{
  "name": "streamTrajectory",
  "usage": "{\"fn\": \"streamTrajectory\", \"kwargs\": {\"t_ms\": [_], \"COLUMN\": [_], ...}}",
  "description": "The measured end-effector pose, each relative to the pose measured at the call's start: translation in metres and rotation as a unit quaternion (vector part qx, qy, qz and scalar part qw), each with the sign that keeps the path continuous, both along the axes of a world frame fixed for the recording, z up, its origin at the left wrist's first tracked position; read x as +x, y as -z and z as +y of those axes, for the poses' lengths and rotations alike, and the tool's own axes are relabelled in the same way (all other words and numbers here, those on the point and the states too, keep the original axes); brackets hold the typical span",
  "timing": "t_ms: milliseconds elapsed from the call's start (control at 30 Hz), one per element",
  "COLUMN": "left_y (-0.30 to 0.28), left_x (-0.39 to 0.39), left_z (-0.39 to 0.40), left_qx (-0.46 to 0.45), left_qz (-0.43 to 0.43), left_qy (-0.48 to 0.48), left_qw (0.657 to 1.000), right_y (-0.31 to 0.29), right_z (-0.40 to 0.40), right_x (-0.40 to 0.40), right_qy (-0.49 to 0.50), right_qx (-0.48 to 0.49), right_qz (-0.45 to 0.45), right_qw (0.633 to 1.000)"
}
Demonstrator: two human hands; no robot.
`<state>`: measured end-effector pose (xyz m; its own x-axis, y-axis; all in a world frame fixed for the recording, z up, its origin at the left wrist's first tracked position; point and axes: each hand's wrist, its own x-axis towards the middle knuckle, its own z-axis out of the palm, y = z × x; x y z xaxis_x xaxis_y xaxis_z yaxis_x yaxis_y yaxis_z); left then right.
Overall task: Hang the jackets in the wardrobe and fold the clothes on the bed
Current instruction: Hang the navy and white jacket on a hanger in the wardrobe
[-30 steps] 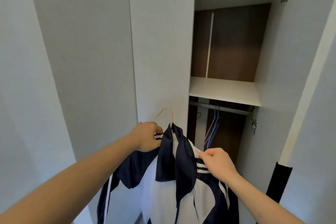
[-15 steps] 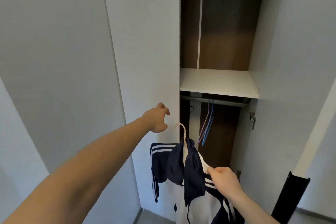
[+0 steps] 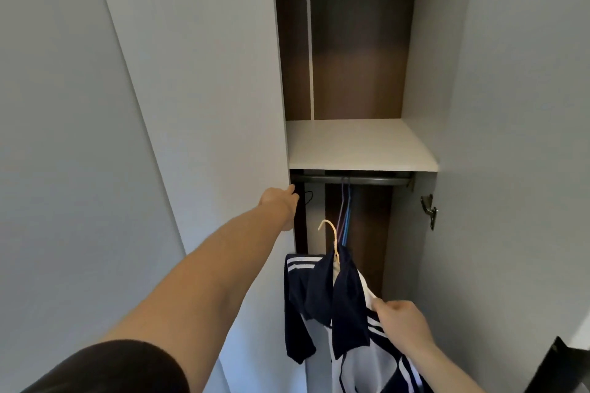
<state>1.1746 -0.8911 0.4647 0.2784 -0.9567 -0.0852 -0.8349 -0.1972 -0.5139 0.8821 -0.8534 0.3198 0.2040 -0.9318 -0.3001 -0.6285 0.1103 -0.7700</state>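
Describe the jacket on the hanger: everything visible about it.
The jacket is navy and white with white shoulder stripes, of smooth sporty fabric. It hangs on a pale hanger, collar up, one sleeve drooping at the left, in front of the open wardrobe below the rail. The right hand pinches its shoulder; its hem is cut off.

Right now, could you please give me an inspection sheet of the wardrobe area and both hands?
Surface: white shelf above the rail, nothing seen on it.
Job's things: navy and white jacket on a cream hanger, not yet on the hanging rail.
Clutter: blue and purple hangers on the rail.
Hands: left hand reaches the edge of the left wardrobe door, fingers hidden; right hand grips the jacket's shoulder.
Cables: nothing seen.
Surroundings: hinge on the right wall; dark object at lower right, unclear.
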Motion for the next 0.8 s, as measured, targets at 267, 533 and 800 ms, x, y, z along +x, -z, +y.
{"fn": "streamTrajectory", "kwargs": {"t_ms": [267,533,800], "left_y": [0.009,0.029,0.047], "left_x": [0.000,-0.002,0.010], "left_z": [-0.007,0.060,0.155], "left_qx": [-0.014,-0.103,-0.163], "left_qz": [-0.078,-0.030,-0.017], "left_qy": [0.013,0.037,0.040], "left_qw": [0.997,0.994,0.986], "right_y": [-0.008,-0.021,-0.024], "right_z": [-0.005,-0.002,0.020], "right_x": [-0.002,-0.017,-0.017], "right_qy": [0.013,-0.023,-0.098], "right_qx": [0.001,-0.024,-0.039], "right_qz": [0.034,0.063,0.074], "right_qw": [0.999,0.997,0.992]}}
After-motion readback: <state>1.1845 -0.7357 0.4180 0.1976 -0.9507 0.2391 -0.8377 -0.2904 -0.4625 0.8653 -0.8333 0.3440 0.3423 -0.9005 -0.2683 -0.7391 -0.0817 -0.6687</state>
